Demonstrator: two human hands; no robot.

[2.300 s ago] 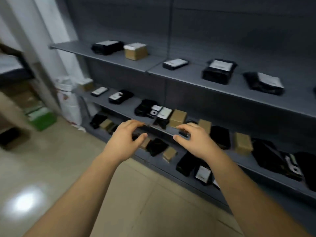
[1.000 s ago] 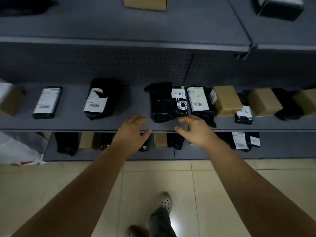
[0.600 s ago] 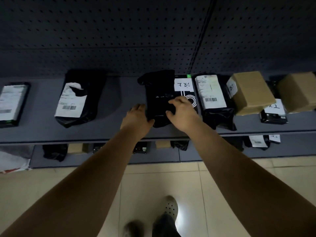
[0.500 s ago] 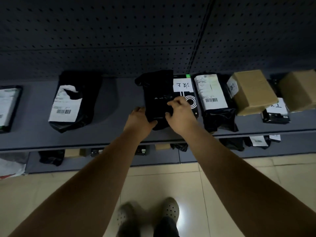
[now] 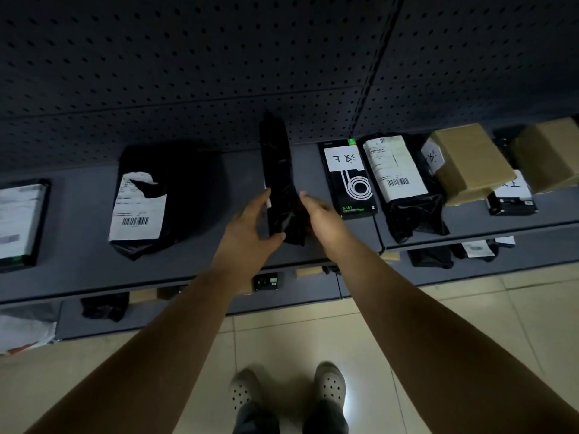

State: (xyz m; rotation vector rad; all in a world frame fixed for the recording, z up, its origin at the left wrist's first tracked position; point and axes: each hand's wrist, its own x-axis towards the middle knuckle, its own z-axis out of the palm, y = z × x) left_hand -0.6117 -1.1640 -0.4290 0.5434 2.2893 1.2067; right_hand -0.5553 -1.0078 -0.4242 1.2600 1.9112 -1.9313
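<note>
The glossy, crinkled, slim black plastic parcel (image 5: 279, 177) stands on edge, pinched by the left hand (image 5: 247, 227); the right hand (image 5: 322, 217) touches its right side, finger curl indiscernible.

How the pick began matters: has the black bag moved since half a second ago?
Yes. The black bag lay flat overlapping the labelled box; now, gripped by left hand and right hand, it stands on edge, left of that box.
</note>
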